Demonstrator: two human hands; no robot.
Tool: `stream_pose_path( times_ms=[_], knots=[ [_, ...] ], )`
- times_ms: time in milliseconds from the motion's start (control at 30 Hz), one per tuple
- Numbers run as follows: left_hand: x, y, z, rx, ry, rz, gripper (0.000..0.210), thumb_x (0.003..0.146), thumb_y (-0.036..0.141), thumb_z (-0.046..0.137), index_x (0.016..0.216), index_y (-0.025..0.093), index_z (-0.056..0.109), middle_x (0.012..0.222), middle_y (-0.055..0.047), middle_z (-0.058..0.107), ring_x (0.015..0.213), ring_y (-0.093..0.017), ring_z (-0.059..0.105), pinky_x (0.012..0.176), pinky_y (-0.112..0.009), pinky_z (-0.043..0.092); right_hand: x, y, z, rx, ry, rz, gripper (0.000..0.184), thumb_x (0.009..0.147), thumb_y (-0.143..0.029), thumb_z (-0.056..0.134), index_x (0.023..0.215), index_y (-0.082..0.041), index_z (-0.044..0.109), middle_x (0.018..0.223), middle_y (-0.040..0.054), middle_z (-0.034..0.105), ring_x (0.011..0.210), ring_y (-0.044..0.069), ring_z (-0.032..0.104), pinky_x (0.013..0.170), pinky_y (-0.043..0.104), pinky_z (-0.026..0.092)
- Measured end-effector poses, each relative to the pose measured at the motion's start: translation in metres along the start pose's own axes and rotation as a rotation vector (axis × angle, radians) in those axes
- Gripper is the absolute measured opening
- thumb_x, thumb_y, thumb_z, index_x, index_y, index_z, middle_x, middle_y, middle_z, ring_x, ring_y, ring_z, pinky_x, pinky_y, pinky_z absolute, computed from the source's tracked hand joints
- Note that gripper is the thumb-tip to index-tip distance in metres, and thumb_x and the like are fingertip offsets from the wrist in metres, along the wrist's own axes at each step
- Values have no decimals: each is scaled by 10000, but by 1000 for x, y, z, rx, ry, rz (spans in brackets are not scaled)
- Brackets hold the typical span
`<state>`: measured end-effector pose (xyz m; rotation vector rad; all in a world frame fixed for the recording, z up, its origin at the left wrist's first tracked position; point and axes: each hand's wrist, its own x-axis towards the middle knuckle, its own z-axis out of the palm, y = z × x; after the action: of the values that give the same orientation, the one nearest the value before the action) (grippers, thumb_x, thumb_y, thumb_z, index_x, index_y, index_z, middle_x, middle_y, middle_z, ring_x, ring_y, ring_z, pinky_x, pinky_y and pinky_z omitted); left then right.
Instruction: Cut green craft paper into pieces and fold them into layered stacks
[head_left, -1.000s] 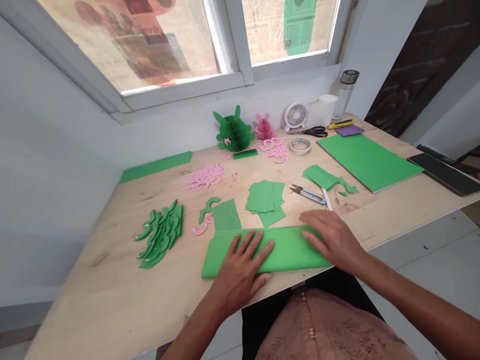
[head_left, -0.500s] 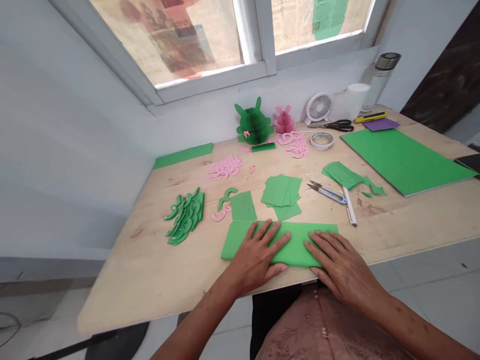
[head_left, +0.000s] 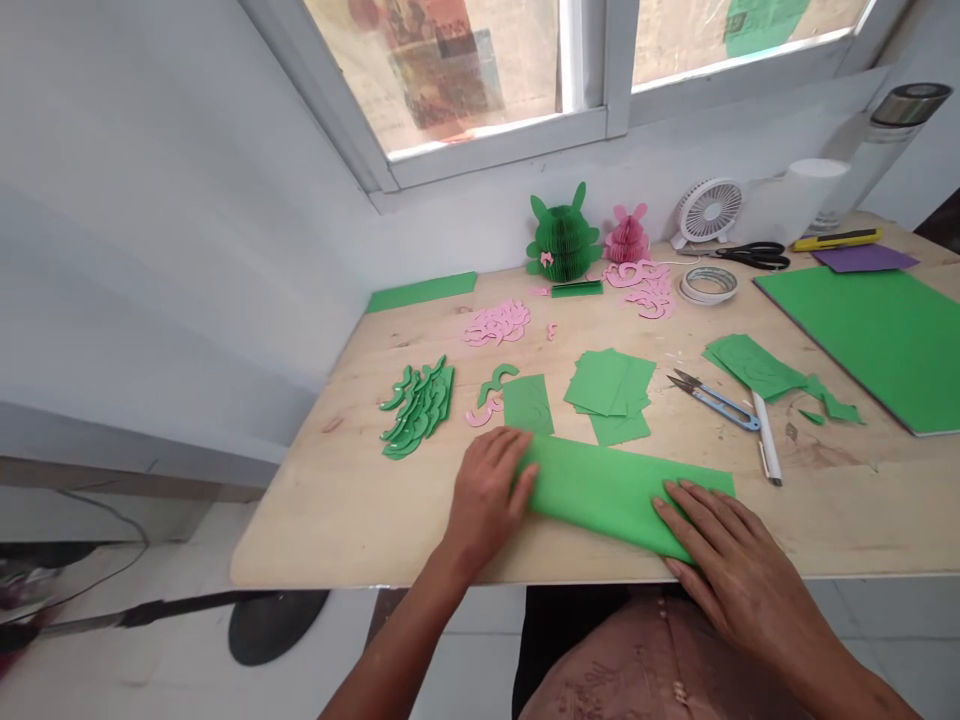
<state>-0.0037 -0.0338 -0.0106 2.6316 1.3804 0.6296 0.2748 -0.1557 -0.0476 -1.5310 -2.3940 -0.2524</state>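
A folded strip of green paper lies near the table's front edge, slightly slanted. My left hand covers its left end, fingers close together and thumb apart on the paper; the fingertips are a little blurred. Flat on the right end rests my right hand, its fingers spread. Just beyond the strip are a green paper piece with a drawn outline and a stack of green paper pieces. A curved green cutout and a curved pink cutout lie beyond my left hand.
Green cutouts and pink cutouts lie in piles. Blue thread snips and a white pen are at right. Along the back stand a green paper figure, a pink paper figure and a fan.
My left hand has slid along the green paper to its left end. My right hand stays on the right part. The strip has tilted slightly, and the view has swung left.
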Motion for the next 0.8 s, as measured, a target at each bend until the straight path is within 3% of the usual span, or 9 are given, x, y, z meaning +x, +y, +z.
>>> stream_pose_path(
  times_ms=[100, 233, 367, 533, 800],
  knots=[
    [-4, -17, 1, -41, 99, -217, 286, 901, 283, 408, 1105, 176, 576, 982, -86, 656, 960, -222, 590, 844, -387, 462, 0, 1, 1, 9, -2, 1, 446, 876, -347, 509, 1293, -190, 525, 1353, 115, 519, 1226, 284, 476, 969, 452, 381],
    [-3, -24, 4, -111, 43, -406, 323, 865, 336, 441, 1116, 171, 560, 860, -57, 650, 794, -206, 612, 735, -353, 470, 0, 1, 0, 17, 0, 6, 449, 874, -335, 508, 1299, -193, 520, 1353, 116, 519, 1224, 286, 481, 972, 457, 385],
    [-9, -16, 1, -232, -5, -530, 328, 856, 363, 430, 1116, 200, 545, 691, 14, 578, 640, -163, 574, 624, -279, 438, 0, 5, -4, 26, -16, -19, 457, 871, -339, 516, 1308, -203, 512, 1338, 99, 537, 1227, 279, 480, 982, 454, 384],
    [-33, 2, -5, -295, 0, -590, 301, 857, 357, 425, 1091, 218, 554, 628, 43, 515, 543, -133, 526, 542, -240, 407, -1, 12, -17, 22, -60, -57, 452, 879, -357, 510, 1303, -200, 513, 1336, 85, 542, 1231, 268, 477, 1008, 455, 357],
    [-49, 10, 10, -31, 78, -450, 269, 882, 237, 400, 1089, 210, 570, 939, -47, 689, 790, -193, 650, 657, -300, 494, 6, 8, -16, -9, -100, -49, 462, 866, -410, 508, 1274, -197, 540, 1279, 116, 581, 1173, 315, 509, 962, 502, 370]
  ],
)
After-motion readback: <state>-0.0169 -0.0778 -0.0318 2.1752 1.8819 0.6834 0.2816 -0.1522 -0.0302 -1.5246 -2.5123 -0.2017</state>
